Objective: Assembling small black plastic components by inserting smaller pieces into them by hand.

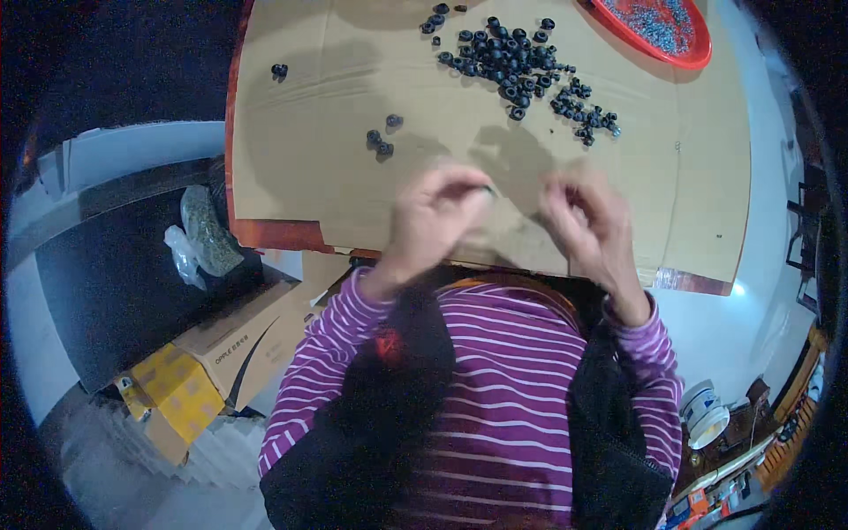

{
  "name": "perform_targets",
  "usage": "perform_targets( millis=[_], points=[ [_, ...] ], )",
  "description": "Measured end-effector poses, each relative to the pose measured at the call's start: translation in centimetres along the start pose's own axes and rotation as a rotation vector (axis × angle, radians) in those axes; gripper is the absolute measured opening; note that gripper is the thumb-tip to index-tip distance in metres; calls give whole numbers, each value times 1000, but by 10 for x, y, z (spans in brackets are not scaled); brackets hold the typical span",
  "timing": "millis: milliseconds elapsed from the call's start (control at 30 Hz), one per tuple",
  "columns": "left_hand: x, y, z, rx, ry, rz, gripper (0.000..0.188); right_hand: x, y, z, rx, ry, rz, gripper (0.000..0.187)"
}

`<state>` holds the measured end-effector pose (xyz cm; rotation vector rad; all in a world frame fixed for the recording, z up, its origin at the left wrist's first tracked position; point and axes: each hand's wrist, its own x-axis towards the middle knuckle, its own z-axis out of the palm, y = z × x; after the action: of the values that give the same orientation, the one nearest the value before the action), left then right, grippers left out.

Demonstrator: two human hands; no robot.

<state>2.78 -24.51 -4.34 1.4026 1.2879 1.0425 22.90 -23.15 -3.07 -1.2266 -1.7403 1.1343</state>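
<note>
Over the near part of a cardboard sheet [336,181], my left hand [439,215] is closed in a pinch. A tiny dark piece [488,188] shows at its fingertips, too small and blurred to name. To the right, apart from it, my right hand [590,216] has its fingers curled together; whatever they hold is hidden. Beyond my hands lies a heap of small black ring-shaped parts [503,57], with smaller black pieces [583,110] at its right. Nearest my left hand are a few loose black parts [380,144].
A red tray [616,28] of small shiny metal bits sits at the far right. Another black part [279,71] lies far left. Left of the table are a clear bag [205,231], a cardboard box [243,340] and a yellow-taped box [177,389]. A white bucket [707,424] stands lower right.
</note>
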Motion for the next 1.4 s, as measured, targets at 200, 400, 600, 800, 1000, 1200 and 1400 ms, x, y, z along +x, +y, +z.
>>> perform_targets(
  millis=[200, 400, 600, 800, 1000, 1200, 1400],
  points=[
    [21, -38, -28, 710, 223, 391, 16, 64, 29, 31, -637, 125, -328, 19],
    [21, -31, -33, 869, 306, 387, 23, 56, 40, 30, -799, 122, -326, 19],
    [17, -21, 2, 462, 340, 326, 29, 20, 32, 19, -535, 210, -332, 24],
    [14, -20, 37, -747, -322, -403, 23, -6, 19, 20, -379, 176, -367, 33],
    [12, -11, 43, -560, -358, -447, 23, -19, 49, -5, -361, 289, -305, 23],
    [10, -12, 50, -564, -321, -397, 26, 19, 56, -8, -759, 482, -126, 20],
    [12, -13, 50, -637, -288, -439, 26, 8, 61, -6, -758, 429, -160, 17]
  ],
)
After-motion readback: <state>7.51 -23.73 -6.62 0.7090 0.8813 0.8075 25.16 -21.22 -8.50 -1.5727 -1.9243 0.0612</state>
